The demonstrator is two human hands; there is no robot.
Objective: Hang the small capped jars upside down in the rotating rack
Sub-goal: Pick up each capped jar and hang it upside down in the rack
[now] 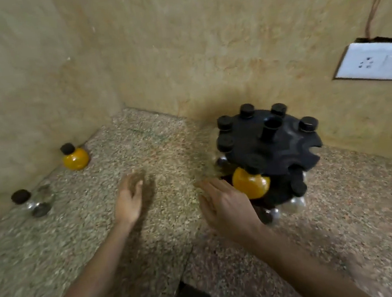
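A: What do we have on the left?

B: A clear jar [35, 202] lies on its side close to the left wall [9, 103]. A yellow jar [75, 157] stands upright deeper in the corner. Both are on the counter [165, 147], well apart from the rack.

A: And our hands?

B: Our left hand [129, 200] is flat with fingers straight and holds nothing, over bare counter. Our right hand [225, 206] is also spread and empty, just beside the rack [269, 143]. We cannot tell whether it touches the hung jar [250, 183].

A: So what do we do next?

B: We judge it's fetching a loose jar. We should grip it round the belly and leave the neck free. Then we slide the neck into an open slot [314, 146] until the cap catches on the disc.

A: Is there room?

B: There is plenty between our hands. The wall crowds both loose jars, so we come at them from the front. The open slots face right, so we would rather turn the rack than reach round it. The counter's front edge lies under our forearms.
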